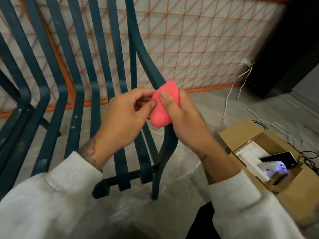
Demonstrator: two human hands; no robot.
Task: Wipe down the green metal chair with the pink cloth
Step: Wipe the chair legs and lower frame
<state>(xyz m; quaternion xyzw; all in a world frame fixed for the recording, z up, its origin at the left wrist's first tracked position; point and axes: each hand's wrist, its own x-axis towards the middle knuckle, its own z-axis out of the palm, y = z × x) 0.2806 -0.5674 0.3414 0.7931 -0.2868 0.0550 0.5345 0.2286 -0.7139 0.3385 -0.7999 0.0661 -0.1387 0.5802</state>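
Note:
The green metal chair [82,87] fills the left and middle of the head view, its long slats running from the backrest down to the seat's front edge. A folded pink cloth [161,109] sits over the chair's right side rail. My right hand [183,114] grips the cloth from the right, thumb across its top. My left hand [126,116] pinches the cloth's left edge with thumb and fingertips. Both arms are in pale grey sleeves. The rail under the cloth is hidden.
An open cardboard box [269,161] with a lit device inside stands on the floor at the right. White and black cables [241,94] trail over the concrete floor. An orange wire grid panel [198,45] stands behind the chair.

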